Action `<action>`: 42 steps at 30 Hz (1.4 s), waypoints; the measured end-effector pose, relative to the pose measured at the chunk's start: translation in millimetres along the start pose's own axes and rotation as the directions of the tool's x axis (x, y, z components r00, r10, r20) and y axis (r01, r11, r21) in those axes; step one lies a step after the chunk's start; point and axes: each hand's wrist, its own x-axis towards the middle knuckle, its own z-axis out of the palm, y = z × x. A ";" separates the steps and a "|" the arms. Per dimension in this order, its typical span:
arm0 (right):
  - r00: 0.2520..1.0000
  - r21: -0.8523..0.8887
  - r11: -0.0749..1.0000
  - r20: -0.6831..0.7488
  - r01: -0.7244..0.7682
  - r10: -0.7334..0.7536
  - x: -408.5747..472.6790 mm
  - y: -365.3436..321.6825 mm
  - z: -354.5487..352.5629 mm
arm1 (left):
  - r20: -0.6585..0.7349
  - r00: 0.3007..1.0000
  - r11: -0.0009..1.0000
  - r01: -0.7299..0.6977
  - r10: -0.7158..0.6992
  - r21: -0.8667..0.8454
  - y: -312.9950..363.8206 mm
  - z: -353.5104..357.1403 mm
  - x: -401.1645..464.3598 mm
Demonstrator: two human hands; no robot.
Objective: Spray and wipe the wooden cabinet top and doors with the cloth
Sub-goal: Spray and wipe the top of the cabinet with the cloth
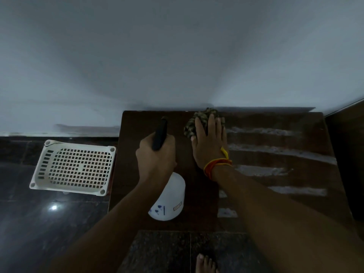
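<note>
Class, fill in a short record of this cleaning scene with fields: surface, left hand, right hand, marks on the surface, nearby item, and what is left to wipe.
surface: dark wooden cabinet top against a pale wall
left hand: left hand closed in a grip on the black head of a white spray bottle
right hand: right hand flat on a patterned cloth near the back edge
marks: pale streaks across the right half
nearby item: white basket on the floor, left of the cabinet
left to wipe: probably the streaked right side
</note>
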 end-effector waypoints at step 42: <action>0.998 -0.116 0.993 0.057 -0.006 0.013 -198.0 8.7 15.0 | 0.020 0.998 0.998 -0.056 0.055 0.027 -31.3 -16.8 -106.5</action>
